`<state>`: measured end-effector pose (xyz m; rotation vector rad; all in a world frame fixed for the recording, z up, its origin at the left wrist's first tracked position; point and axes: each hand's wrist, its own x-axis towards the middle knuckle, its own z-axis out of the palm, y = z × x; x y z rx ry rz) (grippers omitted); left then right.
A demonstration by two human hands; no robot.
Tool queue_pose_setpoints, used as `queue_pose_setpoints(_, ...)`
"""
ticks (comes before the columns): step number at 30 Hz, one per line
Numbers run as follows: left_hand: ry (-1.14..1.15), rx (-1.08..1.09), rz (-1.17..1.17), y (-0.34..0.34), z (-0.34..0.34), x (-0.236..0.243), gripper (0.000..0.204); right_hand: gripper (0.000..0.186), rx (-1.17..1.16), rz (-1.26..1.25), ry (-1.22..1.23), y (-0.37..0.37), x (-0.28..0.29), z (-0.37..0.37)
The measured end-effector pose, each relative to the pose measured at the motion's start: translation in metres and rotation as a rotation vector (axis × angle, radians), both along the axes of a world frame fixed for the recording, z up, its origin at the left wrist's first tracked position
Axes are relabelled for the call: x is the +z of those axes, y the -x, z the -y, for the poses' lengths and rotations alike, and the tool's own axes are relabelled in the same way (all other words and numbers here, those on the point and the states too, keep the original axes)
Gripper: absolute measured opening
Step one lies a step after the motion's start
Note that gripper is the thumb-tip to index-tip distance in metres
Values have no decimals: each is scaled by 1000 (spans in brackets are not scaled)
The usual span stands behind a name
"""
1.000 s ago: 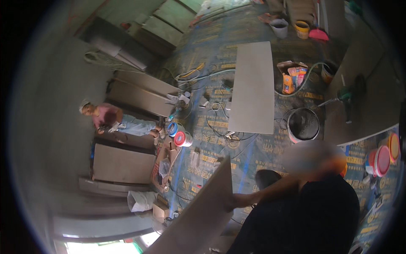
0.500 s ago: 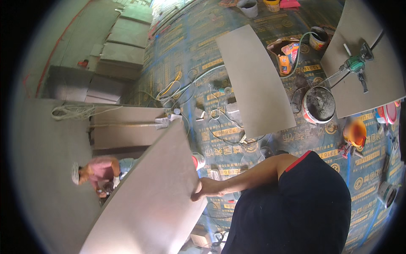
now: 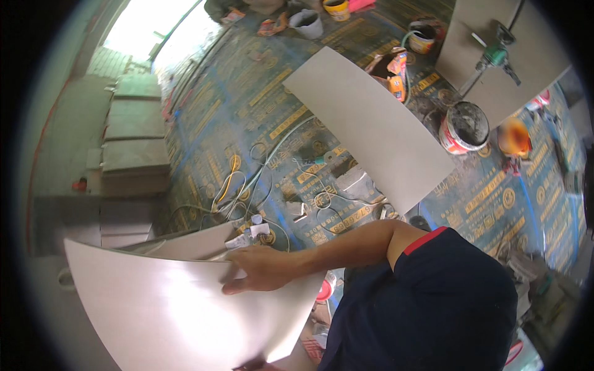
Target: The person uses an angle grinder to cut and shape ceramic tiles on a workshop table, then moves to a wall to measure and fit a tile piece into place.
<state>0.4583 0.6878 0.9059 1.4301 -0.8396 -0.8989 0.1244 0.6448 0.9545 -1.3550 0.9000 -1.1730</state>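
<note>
My right hand (image 3: 266, 267) grips the upper edge of a large, thin, pale tile (image 3: 142, 303). Its thumb presses on the glossy near face, and the fingers go over the edge and are partly hidden. The tile stands tilted at the lower left, with bright light reflected on it. At the bottom rim of the picture, a small dark, skin-toned shape by the tile's lower edge may be my left hand (image 3: 263, 366); its fingers cannot be made out. Just beyond my right hand lie white scraps (image 3: 260, 230) and a brown panel.
Another large tile (image 3: 365, 123) lies on the printed floor covering (image 3: 247, 105). Cables (image 3: 247, 185) loop beside it. At right are a bucket of grey mix (image 3: 465, 125), a green power mixer (image 3: 495, 57) and an orange-stained bucket (image 3: 515, 137). Stacked slabs (image 3: 135, 120) line the left.
The tile has swung round so its long edge runs across the view. My right hand has moved left and up with it. A co-worker seen at the left before is out of sight now.
</note>
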Motion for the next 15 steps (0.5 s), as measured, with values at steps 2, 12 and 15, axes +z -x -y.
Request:
queue_pose_setpoints(2,40,-74,-28,-7,64,2,51,54,-182,-35,15,12,-7,20)
queue_pose_setpoints(12,-48,-780,82,36,411,-127,62,64,-849,-80,-709,32,-225,94)
queue_pose_setpoints(15,-499,-693,524,141,464,-167,62,67,-1120,77,-930,36,-256,83)
